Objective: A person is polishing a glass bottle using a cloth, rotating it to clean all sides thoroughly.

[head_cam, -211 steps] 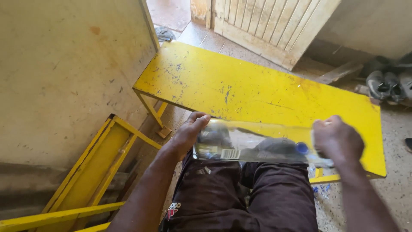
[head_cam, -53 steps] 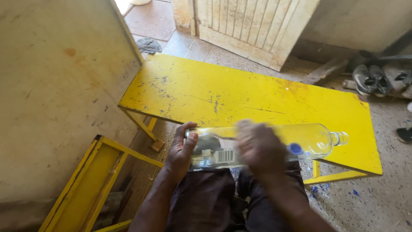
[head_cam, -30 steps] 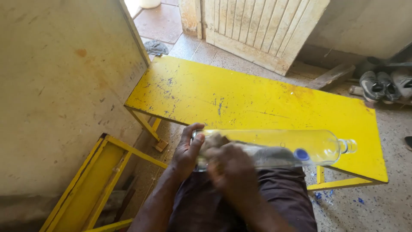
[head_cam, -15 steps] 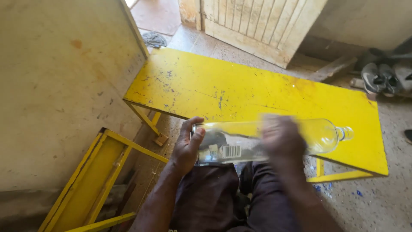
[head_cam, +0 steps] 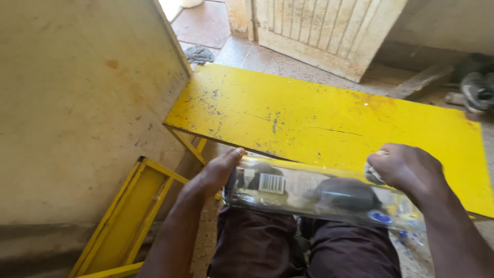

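A clear glass bottle (head_cam: 314,193) lies sideways across my lap, its base to the left and its neck end to the right. My left hand (head_cam: 218,172) cups the base end of the bottle. My right hand (head_cam: 406,170) is closed over the shoulder and neck end, with something pale pressed under its fingers. A white label patch with black bars shows on the bottle's side near the base. The neck itself is hidden by my right hand.
A scuffed yellow table top (head_cam: 329,121) stands just beyond my knees. A yellow metal frame (head_cam: 128,216) lies on the floor at the left, against a beige wall (head_cam: 77,103). A pale slatted door (head_cam: 329,31) and shoes (head_cam: 476,90) are at the back.
My right hand has slid along the bottle from the middle to the neck end on the right. The left hand has stayed on the base.
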